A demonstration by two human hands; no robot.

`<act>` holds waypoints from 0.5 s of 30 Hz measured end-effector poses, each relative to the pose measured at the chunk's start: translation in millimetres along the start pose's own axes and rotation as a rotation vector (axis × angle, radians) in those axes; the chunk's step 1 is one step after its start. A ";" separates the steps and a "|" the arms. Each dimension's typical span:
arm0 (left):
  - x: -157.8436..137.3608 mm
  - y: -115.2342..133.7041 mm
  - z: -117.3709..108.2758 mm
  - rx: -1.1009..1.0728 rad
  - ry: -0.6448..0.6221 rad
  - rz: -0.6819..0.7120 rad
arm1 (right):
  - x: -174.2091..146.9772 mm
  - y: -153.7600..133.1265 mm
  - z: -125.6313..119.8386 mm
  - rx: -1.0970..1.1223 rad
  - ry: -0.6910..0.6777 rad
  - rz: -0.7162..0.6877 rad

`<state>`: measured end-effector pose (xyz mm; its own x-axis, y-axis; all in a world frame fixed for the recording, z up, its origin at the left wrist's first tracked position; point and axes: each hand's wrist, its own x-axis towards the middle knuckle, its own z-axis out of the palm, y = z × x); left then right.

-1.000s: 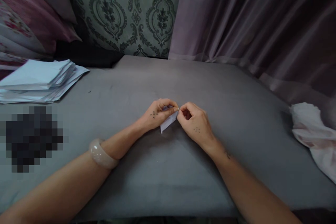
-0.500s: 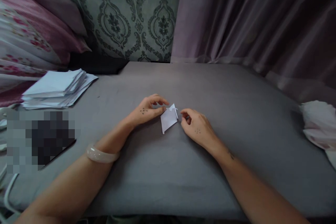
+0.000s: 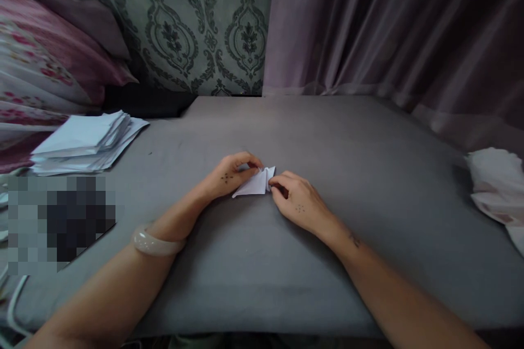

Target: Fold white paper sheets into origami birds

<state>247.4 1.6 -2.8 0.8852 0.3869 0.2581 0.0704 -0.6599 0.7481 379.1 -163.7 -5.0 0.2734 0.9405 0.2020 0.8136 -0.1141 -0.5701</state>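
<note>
A small folded white paper (image 3: 251,185) lies between my hands at the middle of the grey cloth surface (image 3: 262,262). It has a pointed corner at the lower left and narrow folded layers at its right end. My left hand (image 3: 235,174) pinches its upper edge between thumb and fingers. At the right end, my right hand (image 3: 297,193) closes thumb and forefinger on the folded layers. Parts of the paper are hidden behind the fingertips. A pale bangle (image 3: 158,242) circles my left wrist.
A stack of white paper (image 3: 82,139) sits at the left, in front of a black folded item (image 3: 147,101). Nearer is a blurred-out dark object (image 3: 77,218). Crumpled pale cloth (image 3: 497,182) lies at the right edge. Curtains (image 3: 347,27) hang behind the surface.
The paper has turned so that its point now faces lower left. My right hand has moved left and taken hold of the paper's right end; before, it was apart from it.
</note>
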 end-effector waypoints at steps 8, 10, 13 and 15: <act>0.0 0.8 -8.6 -0.052 0.026 -0.013 | -0.9 -0.1 2.0 0.017 -0.004 -0.020; -0.8 0.8 -15.7 -0.004 0.085 -0.050 | -0.1 1.6 3.0 0.013 0.014 0.000; -4.9 6.2 -26.0 0.040 -0.028 -0.151 | 0.7 3.7 4.7 -0.006 0.044 0.036; -8.6 11.7 -28.8 0.079 -0.236 -0.185 | 0.2 3.2 5.2 -0.015 0.032 0.032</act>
<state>227.4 9.1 21.4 0.9357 0.3510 -0.0341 0.2676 -0.6435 0.7172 379.1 -162.2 -11.0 0.3157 0.9255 0.2094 0.8119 -0.1493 -0.5644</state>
